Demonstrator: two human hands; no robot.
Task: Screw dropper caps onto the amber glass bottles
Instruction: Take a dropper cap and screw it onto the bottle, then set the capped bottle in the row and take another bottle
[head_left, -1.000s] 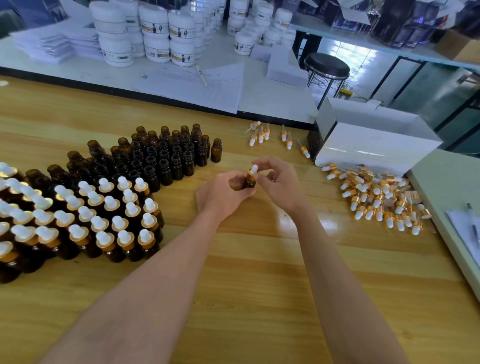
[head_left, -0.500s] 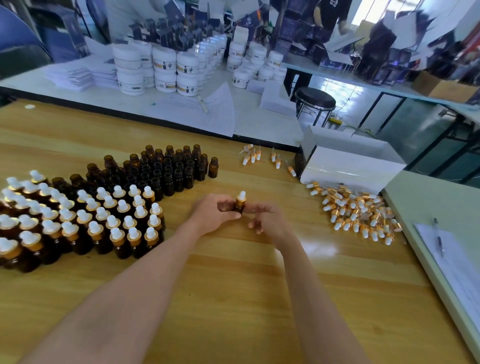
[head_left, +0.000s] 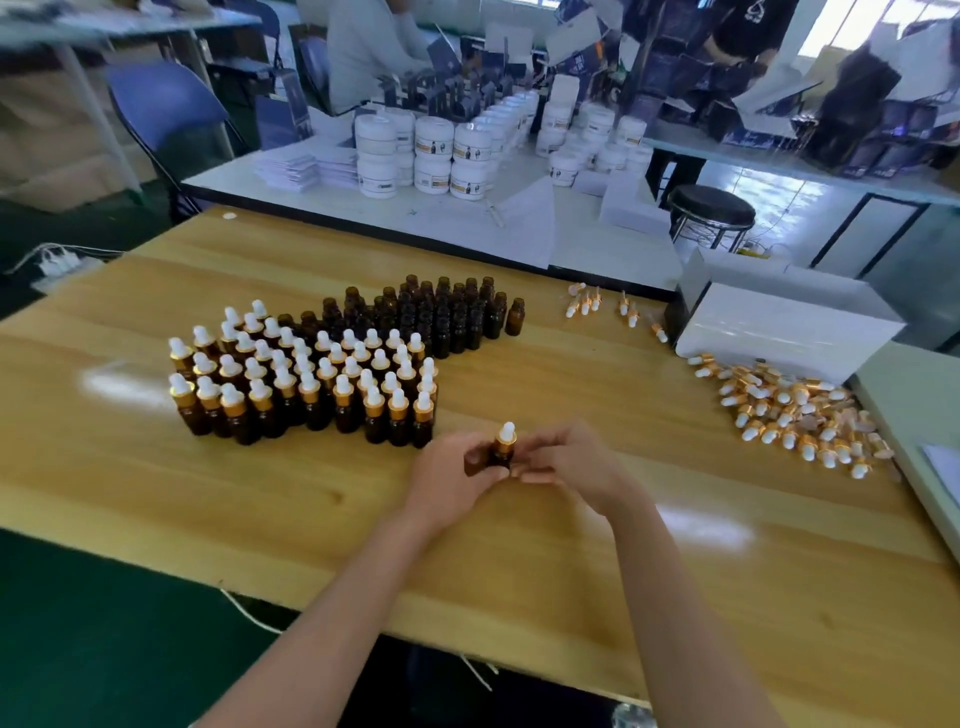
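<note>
My left hand (head_left: 449, 478) grips an amber bottle (head_left: 500, 456) upright over the wooden table (head_left: 519, 571). A gold dropper cap with a white bulb (head_left: 506, 434) sits on its neck. My right hand (head_left: 574, 462) is beside the bottle, its fingers curled near the cap and touching the bottle's lower side. To the left stands a block of capped bottles (head_left: 306, 379). Behind them are several uncapped amber bottles (head_left: 441, 312). A heap of loose dropper caps (head_left: 789, 410) lies at the right, and a few more caps (head_left: 597, 304) lie farther back.
A white open box (head_left: 779, 322) stands at the back right beside the cap heap. Beyond the table, a white bench carries white jars (head_left: 431, 150) and papers. A black stool (head_left: 710, 205) and people stand farther off. Papers lie at the right edge (head_left: 943, 467).
The camera has lifted and pulled back, so the table's near edge now shows. My hands have drawn closer to me with the capped bottle; my right hand has slipped down from the cap.
</note>
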